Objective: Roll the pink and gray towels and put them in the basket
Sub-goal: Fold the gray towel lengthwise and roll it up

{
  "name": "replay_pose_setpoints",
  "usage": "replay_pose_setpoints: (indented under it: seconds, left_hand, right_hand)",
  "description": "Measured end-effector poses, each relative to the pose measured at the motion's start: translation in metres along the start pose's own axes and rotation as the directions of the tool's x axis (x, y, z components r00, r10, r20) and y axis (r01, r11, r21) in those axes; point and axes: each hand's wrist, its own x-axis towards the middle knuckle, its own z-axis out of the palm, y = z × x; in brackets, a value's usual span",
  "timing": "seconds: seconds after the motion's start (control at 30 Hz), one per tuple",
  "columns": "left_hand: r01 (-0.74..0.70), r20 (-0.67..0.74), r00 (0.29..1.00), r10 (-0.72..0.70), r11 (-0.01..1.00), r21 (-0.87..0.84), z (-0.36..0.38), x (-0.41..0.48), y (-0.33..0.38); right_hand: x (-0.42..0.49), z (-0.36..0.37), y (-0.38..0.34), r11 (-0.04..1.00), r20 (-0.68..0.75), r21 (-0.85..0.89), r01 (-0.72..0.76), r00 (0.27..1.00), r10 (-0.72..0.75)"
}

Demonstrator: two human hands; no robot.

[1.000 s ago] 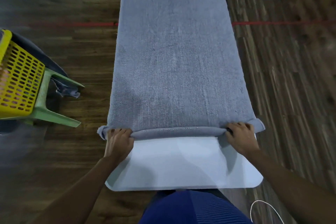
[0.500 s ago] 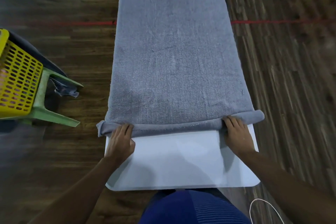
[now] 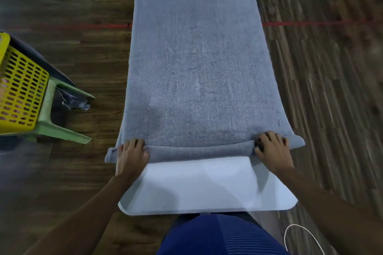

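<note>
At the far left edge, a yellow perforated basket (image 3: 19, 89) is seen, only partly in frame. A pinkish tint shows through some of its holes, but what lies inside cannot be told. The basket is set against a green plastic stool (image 3: 62, 131), whose legs are spread toward the right, and a dark blue-gray cloth (image 3: 77, 104) is bunched between those legs. A thin red line (image 3: 93, 26) is drawn across the wooden floor (image 3: 89, 64) and is cut off from view by the towel.

The left hand (image 3: 131, 156) is laid on the near left end of the gray towel (image 3: 203, 58), with its fingers curled over the rolled edge, which is gripped. The towel is spread lengthwise over a white table (image 3: 207, 187) and reaches to the far end of the view. Only its near edge is rolled into a thin tube, which runs across the table from hand to hand and overhangs the table at both sides. The near part of the table is left uncovered.

The right hand (image 3: 273, 151) is placed on the near right end of the roll, fingers bent over it and holding it. At the bottom, a blue ribbed garment (image 3: 217, 236) is seen, and a white cable (image 3: 301, 236) is looped to its right.
</note>
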Motion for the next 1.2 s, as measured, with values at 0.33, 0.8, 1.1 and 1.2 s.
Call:
replay_pose_setpoints:
  seconds: [0.33,0.8,1.1,1.2]
  left_hand:
    - [-0.185,-0.023,0.983,0.184,0.98,-0.067,0.016,-0.019,0.009]
    - [-0.176,-0.09,0.982,0.168,0.98,-0.092,0.014,-0.011,0.01]
    - [-0.112,0.128,0.983,0.129,0.985,-0.133,-0.005,0.003,0.011]
    - [-0.011,0.189,0.981,0.045,0.984,-0.175,-0.013,0.011,0.01]
  right_hand:
    - [-0.021,0.004,-0.005,0.994,0.058,0.063,0.094,0.993,-0.098]
    - [-0.015,0.0,-0.006,0.989,-0.122,0.085,0.122,0.986,-0.111]
    - [-0.002,-0.006,0.001,0.997,0.14,0.022,0.073,0.987,-0.075]
    - [0.007,-0.01,0.003,1.0,0.132,0.007,0.01,0.991,-0.011]
